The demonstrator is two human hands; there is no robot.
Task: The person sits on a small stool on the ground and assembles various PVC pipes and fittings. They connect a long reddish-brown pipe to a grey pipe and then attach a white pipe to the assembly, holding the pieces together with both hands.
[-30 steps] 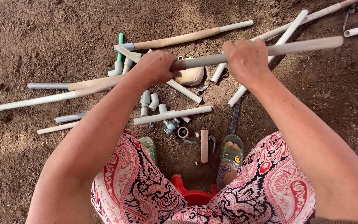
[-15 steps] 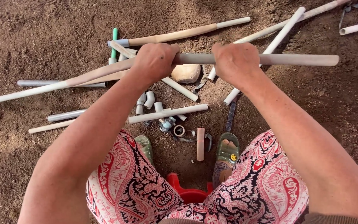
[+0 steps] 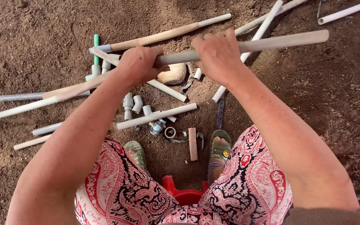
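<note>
Both hands grasp one pipe [image 3: 271, 43] — left hand [image 3: 140, 64], right hand [image 3: 217, 54] — its long end running out past the right.

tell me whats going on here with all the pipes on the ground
A person sits on a red stool over bare dirt, gripping one long grey pipe in both fists. The left hand and the right hand clasp it close together, held level above the ground. Below lie more pipe lengths, a few grey pipe fittings, a stone and a roll of tape between the sandalled feet.
</note>
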